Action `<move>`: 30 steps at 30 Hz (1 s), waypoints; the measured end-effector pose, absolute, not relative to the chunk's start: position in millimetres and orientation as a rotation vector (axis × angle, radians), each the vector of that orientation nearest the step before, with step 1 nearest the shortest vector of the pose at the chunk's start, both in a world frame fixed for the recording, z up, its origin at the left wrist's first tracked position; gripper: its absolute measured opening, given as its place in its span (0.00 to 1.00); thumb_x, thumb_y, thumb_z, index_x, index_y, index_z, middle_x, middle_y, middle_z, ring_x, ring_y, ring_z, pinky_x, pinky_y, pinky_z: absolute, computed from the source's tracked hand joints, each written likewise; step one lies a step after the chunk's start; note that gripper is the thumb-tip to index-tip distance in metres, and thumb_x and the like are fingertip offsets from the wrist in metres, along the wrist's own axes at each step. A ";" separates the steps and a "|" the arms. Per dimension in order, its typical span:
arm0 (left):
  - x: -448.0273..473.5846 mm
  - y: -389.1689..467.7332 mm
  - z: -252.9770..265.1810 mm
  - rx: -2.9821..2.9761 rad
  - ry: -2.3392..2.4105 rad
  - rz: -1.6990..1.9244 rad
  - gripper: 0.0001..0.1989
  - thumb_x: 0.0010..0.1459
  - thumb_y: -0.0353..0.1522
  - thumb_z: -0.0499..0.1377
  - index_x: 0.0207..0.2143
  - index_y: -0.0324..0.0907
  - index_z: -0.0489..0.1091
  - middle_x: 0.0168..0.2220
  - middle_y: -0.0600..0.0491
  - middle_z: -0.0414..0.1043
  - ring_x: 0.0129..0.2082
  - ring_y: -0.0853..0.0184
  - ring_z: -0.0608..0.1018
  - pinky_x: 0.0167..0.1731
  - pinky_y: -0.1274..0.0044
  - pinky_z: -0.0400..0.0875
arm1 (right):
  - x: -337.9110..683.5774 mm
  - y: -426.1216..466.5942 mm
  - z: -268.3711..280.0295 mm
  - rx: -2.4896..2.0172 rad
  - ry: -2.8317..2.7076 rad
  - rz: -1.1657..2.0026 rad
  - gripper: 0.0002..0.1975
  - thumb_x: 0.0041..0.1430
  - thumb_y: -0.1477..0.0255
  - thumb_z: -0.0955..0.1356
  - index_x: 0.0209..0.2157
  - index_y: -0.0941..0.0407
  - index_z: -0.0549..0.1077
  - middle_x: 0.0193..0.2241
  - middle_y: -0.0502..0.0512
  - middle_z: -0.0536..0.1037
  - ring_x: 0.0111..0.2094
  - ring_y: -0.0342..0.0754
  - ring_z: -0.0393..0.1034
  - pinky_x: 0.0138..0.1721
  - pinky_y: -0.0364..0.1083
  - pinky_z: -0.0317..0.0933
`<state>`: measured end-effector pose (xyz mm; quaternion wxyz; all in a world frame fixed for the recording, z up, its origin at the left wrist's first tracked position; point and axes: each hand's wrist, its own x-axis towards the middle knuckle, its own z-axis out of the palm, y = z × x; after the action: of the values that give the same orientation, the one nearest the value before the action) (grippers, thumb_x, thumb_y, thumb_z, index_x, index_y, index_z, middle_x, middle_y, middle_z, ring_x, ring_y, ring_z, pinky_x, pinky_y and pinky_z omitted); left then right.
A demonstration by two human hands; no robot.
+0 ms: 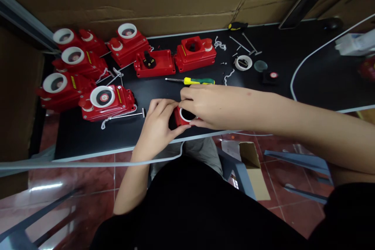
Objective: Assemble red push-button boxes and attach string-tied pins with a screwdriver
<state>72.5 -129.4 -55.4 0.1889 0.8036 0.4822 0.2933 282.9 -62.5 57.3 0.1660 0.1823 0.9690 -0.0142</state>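
Observation:
At the table's front edge I hold a small red housing part (177, 118) between both hands. A white ring (184, 120) with a dark opening sits on it, partly hidden by my fingers. My left hand (160, 121) grips the part's left side, thumb along the near edge. From above and the right, my right hand (200, 105) closes over the ring with its fingers bent and its thumb on the near side. Just beyond my hands lies a screwdriver (199, 81) with a yellow and green handle.
Several red boxes with white rings (102, 96) stand at left. An opened red box (155, 64) and another red box (195, 54) sit behind. At right lie a loose white ring (243, 63), a glass disc (260, 66) and small metal T-bars (250, 43). A pale cable (295, 74) crosses the table.

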 end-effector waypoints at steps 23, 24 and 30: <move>72.9 -128.0 -56.7 2.282 1.362 0.807 0.26 0.67 0.45 0.76 0.60 0.44 0.76 0.55 0.44 0.82 0.57 0.47 0.76 0.61 0.53 0.76 | 283.6 -72.1 52.9 0.919 2.699 0.053 0.30 0.78 0.50 0.70 0.53 0.67 0.80 0.44 0.70 0.83 0.42 0.57 0.79 0.37 0.49 0.64; 72.8 -128.0 -56.9 2.286 1.361 0.811 0.26 0.67 0.45 0.76 0.60 0.43 0.76 0.56 0.44 0.81 0.57 0.47 0.76 0.61 0.53 0.76 | 288.0 -69.4 53.9 0.851 2.756 0.031 0.31 0.77 0.50 0.71 0.57 0.67 0.79 0.49 0.72 0.83 0.46 0.59 0.79 0.39 0.50 0.66; 73.6 -128.1 -56.2 2.289 1.361 0.816 0.25 0.68 0.47 0.74 0.58 0.42 0.77 0.54 0.43 0.81 0.57 0.47 0.76 0.60 0.54 0.77 | 288.2 -57.5 58.6 0.520 2.730 -0.117 0.20 0.77 0.67 0.73 0.63 0.63 0.77 0.54 0.68 0.81 0.51 0.57 0.79 0.46 0.51 0.68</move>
<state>73.6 -128.1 -56.2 0.1772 0.8088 0.4808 0.2885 288.2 -57.5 58.6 0.1791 0.1840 0.9656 -0.0415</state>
